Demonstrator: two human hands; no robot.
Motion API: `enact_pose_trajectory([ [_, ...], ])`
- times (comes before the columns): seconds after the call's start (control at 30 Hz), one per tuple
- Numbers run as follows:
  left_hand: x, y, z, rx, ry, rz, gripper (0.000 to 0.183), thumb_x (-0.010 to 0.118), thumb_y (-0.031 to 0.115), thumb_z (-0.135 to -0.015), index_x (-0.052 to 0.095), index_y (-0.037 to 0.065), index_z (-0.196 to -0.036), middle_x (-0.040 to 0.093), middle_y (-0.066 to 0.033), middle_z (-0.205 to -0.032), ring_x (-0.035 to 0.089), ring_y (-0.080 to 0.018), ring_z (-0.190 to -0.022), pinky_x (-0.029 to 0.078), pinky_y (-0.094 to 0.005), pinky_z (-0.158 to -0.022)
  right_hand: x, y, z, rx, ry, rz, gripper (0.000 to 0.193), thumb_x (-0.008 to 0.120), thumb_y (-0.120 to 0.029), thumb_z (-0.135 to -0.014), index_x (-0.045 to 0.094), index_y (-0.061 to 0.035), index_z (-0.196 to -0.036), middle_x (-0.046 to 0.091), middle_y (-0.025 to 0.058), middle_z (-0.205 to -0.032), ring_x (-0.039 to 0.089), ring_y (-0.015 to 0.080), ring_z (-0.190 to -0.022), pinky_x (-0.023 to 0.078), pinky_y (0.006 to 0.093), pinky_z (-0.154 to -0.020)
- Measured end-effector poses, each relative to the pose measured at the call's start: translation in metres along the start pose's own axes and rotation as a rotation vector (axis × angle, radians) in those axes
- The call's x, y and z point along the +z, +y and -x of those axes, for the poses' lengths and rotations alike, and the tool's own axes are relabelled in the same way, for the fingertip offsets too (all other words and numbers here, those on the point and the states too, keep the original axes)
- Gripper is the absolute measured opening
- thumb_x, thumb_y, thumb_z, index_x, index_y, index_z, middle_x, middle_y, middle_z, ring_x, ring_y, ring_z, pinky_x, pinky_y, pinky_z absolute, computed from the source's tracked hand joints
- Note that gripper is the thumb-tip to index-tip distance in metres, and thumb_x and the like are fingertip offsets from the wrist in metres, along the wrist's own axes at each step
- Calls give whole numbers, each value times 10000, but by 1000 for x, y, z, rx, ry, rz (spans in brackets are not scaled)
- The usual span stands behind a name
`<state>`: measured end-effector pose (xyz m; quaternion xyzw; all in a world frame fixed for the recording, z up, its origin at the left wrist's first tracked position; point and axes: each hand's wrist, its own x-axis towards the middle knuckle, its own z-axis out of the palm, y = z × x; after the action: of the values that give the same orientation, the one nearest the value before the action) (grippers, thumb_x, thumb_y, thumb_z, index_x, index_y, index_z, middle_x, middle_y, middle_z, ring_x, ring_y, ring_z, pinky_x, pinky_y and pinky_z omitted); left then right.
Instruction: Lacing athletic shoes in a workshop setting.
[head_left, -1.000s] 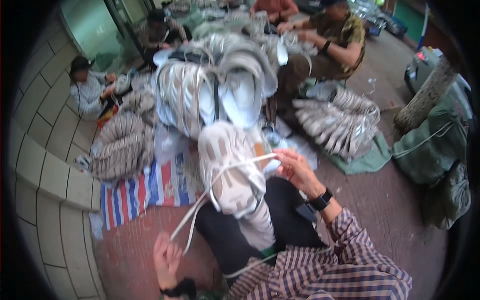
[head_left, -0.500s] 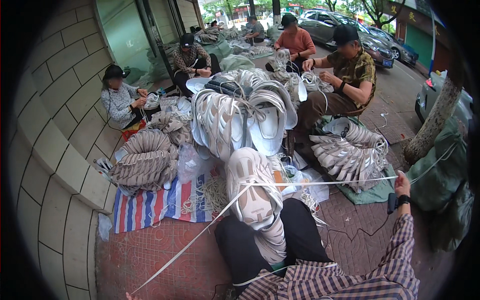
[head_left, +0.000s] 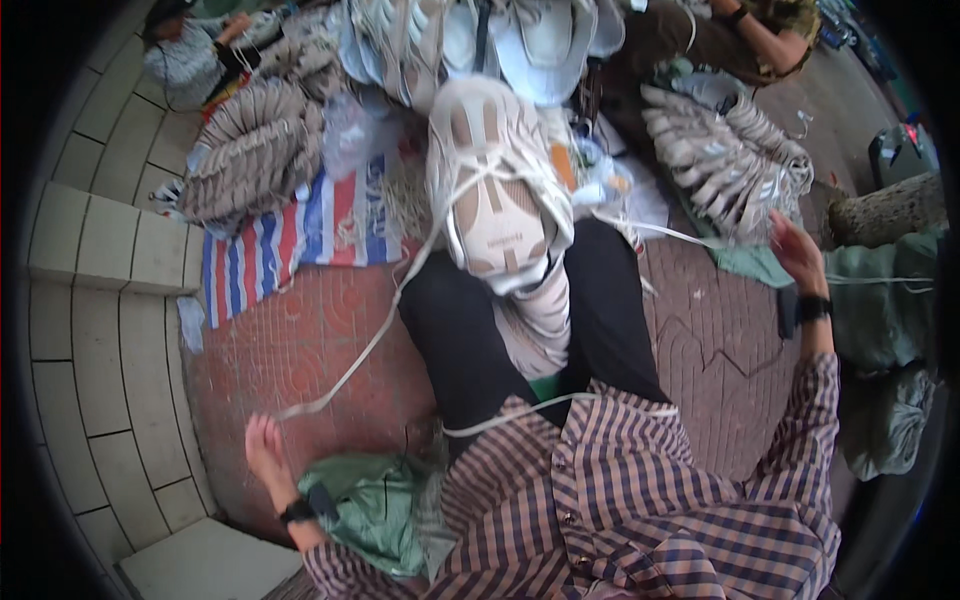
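A white-and-beige sneaker upper (head_left: 500,215) rests at my knees, on top of a curved stack of similar uppers (head_left: 540,325). A long pale shoelace (head_left: 365,360) crosses over its top and runs out to both sides. My left hand (head_left: 266,452), low on the left, is closed on one end. Far out on the right, my right hand (head_left: 798,258) is closed at the other end, where the lace blurs near the fingers. The left stretch hangs in a slack bend; the right one sags a little.
A tall heap of uppers (head_left: 455,40) stands ahead, with curved stacks on the left (head_left: 245,150) and right (head_left: 725,160). Loose laces (head_left: 405,205) lie by a striped sheet (head_left: 300,240). Green sacks (head_left: 880,310) stand at right. A co-worker's arm (head_left: 770,45) shows at upper right.
My view has tipped downward, bringing my left hand fully in. The shoelace, pulled straight before, has gone slack, and a cross of lace now lies on the upper.
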<state>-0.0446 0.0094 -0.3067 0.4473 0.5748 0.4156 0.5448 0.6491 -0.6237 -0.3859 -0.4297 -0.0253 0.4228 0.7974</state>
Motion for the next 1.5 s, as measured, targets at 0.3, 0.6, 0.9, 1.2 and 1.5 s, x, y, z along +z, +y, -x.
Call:
enact_pose_trajectory([
  [0.3,300,25,58,368,-819,-401,190,544,109,-888,590,-5,-1032,631,-45,-854,607,-94,-725,483,-203,-625,361,105,-97,-263,-266,837,272,586,-210,-887,582,-5,-1067,635,31,-795,563,55,-710,451,193,-679],
  [0.6,370,40,77,966,-827,-654,63,569,80,-824,583,24,-849,584,-58,-714,580,-164,-607,436,-276,-548,356,131,-120,-202,-213,711,181,620,-220,-857,646,-50,-914,626,-4,-734,480,31,-584,391,177,-590],
  [0.9,404,78,70,1926,-1104,-1018,79,567,79,-758,515,67,-817,496,-107,-719,541,-324,-658,439,-410,-586,379,145,-125,-310,-14,595,252,646,-278,-838,698,-67,-965,583,-76,-714,387,-1,-570,292,172,-499],
  [1.2,394,65,125,1265,-915,-610,330,643,135,-780,565,114,-1100,575,-76,-923,583,-280,-668,470,-329,-587,383,125,-98,-284,-122,715,200,654,-212,-825,711,-50,-926,637,-37,-732,461,2,-604,345,175,-528],
  [1.5,399,48,131,1364,-904,-636,108,633,122,-788,592,67,-872,581,-95,-782,576,-279,-621,455,-347,-556,400,136,-91,-279,-245,728,172,643,-172,-829,700,-32,-912,625,16,-660,543,35,-615,425,187,-549],
])
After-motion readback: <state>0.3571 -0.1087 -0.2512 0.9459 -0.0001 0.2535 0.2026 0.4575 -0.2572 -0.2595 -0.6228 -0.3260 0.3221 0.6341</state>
